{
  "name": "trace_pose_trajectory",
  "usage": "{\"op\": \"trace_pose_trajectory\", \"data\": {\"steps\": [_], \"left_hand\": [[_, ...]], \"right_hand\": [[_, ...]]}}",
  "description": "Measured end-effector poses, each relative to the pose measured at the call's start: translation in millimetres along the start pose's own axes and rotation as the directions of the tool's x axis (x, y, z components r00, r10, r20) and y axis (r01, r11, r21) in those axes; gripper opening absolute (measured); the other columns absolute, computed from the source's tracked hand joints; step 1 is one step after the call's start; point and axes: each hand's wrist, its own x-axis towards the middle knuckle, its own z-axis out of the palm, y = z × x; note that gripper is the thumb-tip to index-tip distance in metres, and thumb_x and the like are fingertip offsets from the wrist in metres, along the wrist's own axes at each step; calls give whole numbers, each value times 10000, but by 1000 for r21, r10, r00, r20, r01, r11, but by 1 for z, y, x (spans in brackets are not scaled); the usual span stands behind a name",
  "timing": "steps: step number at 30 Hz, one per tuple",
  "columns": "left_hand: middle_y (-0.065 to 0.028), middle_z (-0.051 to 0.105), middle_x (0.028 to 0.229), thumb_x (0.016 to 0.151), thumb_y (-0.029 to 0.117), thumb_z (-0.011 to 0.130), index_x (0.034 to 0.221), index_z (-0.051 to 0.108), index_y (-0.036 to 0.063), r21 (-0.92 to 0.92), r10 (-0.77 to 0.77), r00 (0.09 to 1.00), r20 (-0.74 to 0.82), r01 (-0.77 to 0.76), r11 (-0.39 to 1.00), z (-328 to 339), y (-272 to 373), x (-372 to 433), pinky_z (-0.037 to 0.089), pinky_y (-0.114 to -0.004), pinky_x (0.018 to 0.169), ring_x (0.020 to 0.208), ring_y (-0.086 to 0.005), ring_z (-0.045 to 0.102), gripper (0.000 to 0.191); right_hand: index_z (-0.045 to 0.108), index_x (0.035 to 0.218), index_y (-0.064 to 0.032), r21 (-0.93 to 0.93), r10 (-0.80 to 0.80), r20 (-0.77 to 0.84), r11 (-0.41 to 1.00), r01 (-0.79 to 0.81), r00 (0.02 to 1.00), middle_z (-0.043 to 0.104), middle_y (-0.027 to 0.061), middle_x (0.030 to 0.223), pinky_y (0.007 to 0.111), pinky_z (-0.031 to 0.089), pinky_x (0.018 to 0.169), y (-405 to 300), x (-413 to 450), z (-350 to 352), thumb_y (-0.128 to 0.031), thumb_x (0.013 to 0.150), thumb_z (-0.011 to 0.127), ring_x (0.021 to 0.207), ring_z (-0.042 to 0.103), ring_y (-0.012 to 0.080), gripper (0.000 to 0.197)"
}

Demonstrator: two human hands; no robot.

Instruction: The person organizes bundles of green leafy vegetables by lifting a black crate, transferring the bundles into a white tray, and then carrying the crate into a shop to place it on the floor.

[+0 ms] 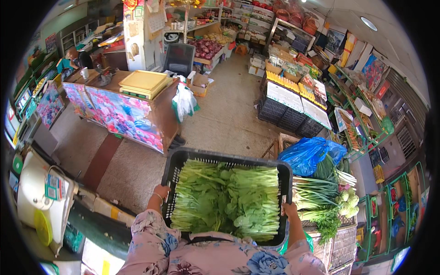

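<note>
A black plastic crate (228,156) is held level in front of my body, filled with leafy green vegetables (225,201). The stems point outward to the crate's left and right sides, and the leaves meet in the middle. My left hand (161,193) grips the crate's left side, with a bracelet on the wrist. On the opposite side my right hand (289,209) is closed around the crate's right edge. The crate's walls partly hide the fingers of both hands.
At right, spring onions (314,190), cauliflower (346,202) and a blue plastic bag (306,156) lie on stacked crates. Ahead left stands a counter (120,115) bearing a yellow scale (143,81). Black crates with egg trays (282,82) stand ahead right. A person (80,59) is at far left.
</note>
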Motion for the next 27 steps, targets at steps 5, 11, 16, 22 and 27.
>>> {"op": "trace_pose_trajectory", "data": {"steps": [5,11,16,22,27], "left_hand": [[-107,505,488,659,162,602,648,544,-32,-84,82,993,79,-76,994,-5,114,113,404,-353,393,399,-220,502,203],[-91,514,514,651,172,595,722,539,-20,15,189,975,119,-192,981,32,239,218,374,-324,374,388,-190,484,213],[-146,563,579,654,214,589,828,544,-56,119,207,963,170,-229,966,73,327,334,440,-334,470,444,-249,532,325],[-167,554,524,660,236,598,828,529,-89,270,163,960,228,-223,937,106,406,479,462,-349,498,451,-276,550,373],[-128,536,513,671,178,594,787,511,-64,76,133,983,128,-143,987,147,457,543,426,-357,413,407,-235,515,282]], "right_hand": [[471,628,-17,72,-43,-28,996,45,999,468,65,495,305,385,380,-66,77,42,-90,736,583,381,444,163,172],[461,577,-31,157,-82,-111,983,99,990,458,53,492,287,363,368,-123,160,66,-81,726,573,385,447,153,193],[475,610,-29,180,-41,-190,981,76,981,479,49,510,292,373,373,-139,270,100,-74,713,582,397,463,156,155],[500,643,-58,189,61,-143,981,-33,988,477,29,516,276,370,382,-210,415,133,-89,706,578,407,459,141,105],[496,595,-46,126,99,-98,988,-86,990,470,36,503,287,377,381,-271,522,152,-79,708,570,398,453,140,139]]}}
